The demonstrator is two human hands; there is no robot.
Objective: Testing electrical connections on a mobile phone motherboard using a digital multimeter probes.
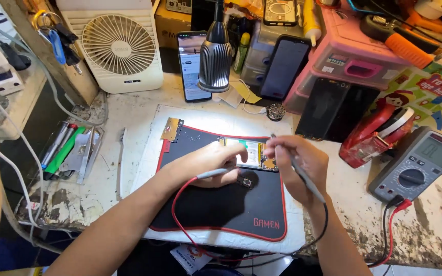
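White label [190,254] below black mat [221,204]; hands [216,162] hold probes on circuit board [251,153]

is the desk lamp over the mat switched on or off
On. The lamp throws a bright white patch on the mat just beneath its head.

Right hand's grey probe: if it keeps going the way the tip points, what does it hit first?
Probably the small green-and-gold circuit board on the black red-edged mat. The right hand aims its thin grey probe up-left toward it; depth is unclear.

Bare forearms — no sleeves, no gloves
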